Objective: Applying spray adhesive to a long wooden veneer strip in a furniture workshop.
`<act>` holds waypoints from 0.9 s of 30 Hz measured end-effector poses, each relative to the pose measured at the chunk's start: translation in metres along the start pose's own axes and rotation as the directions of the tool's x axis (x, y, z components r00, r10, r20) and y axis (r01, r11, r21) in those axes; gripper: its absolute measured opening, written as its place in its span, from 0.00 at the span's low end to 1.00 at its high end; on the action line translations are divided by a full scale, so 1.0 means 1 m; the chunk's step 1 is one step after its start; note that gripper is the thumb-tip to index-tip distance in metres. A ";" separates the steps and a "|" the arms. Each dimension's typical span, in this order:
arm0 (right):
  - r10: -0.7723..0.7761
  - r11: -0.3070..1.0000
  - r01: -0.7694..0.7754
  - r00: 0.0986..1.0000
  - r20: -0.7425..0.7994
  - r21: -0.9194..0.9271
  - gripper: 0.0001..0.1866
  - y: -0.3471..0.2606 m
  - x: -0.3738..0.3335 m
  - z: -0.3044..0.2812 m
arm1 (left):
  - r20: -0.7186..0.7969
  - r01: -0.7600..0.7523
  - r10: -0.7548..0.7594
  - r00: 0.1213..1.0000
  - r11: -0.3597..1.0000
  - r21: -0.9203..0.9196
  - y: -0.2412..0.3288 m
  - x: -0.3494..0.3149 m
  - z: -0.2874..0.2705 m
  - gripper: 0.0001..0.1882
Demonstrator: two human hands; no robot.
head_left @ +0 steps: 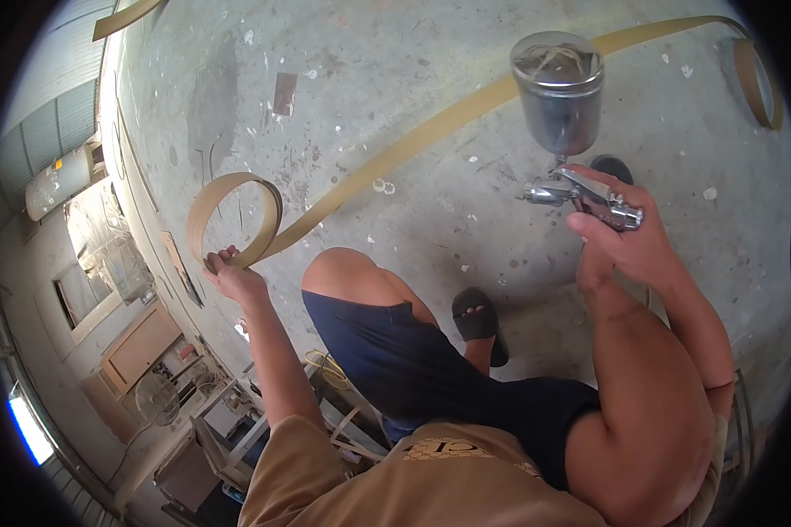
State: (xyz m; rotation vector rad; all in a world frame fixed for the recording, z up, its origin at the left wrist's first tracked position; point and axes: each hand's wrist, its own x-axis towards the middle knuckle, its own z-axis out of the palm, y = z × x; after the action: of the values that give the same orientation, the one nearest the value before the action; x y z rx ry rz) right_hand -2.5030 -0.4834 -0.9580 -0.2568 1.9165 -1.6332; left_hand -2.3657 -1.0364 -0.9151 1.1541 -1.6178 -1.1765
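My left hand [235, 274] is closed on the lower edge of a coiled tan strip [204, 206], thin and flat like edge banding. From the coil the strip runs across the floor up to the right, passes behind the spray gun's cup, and ends in another loop [751, 83] at the far right. My right hand [622, 215] grips a metal spray gun [580, 193], its fingers wrapped round the body. A shiny round paint cup [559, 97] stands upright on top of the gun. The gun's nozzle points left.
Grey concrete floor [395, 97] with paint specks lies ahead. A brown scrap [285, 93] rests on it. My sandalled foot [476, 321] is below. At left stand a fan [157, 400], wooden panels [139, 347] and a wrapped roll [57, 182]. A yellow cord [327, 369] lies beside my left knee.
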 end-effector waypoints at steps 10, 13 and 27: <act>0.237 0.965 -0.212 0.956 -0.173 0.152 0.26 0.000 -0.026 -0.034 | 0.028 0.021 -0.020 0.999 0.999 -0.046 -0.012 0.013 -0.001 0.15; 0.298 0.950 -0.262 0.925 -0.236 0.170 0.26 -0.001 -0.032 -0.045 | 0.074 -0.023 0.023 0.997 1.000 -0.006 -0.012 0.023 -0.011 0.15; 0.262 0.962 -0.257 0.788 -0.557 0.089 0.24 0.010 -0.074 -0.100 | 0.096 -0.059 0.058 0.994 0.998 0.001 -0.021 0.030 -0.015 0.18</act>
State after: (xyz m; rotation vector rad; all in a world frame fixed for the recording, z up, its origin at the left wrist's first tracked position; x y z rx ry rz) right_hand -2.4972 -0.3606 -0.9380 0.5455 2.2400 -1.6383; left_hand -2.3551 -1.0714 -0.9292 1.0595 -1.7154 -1.2075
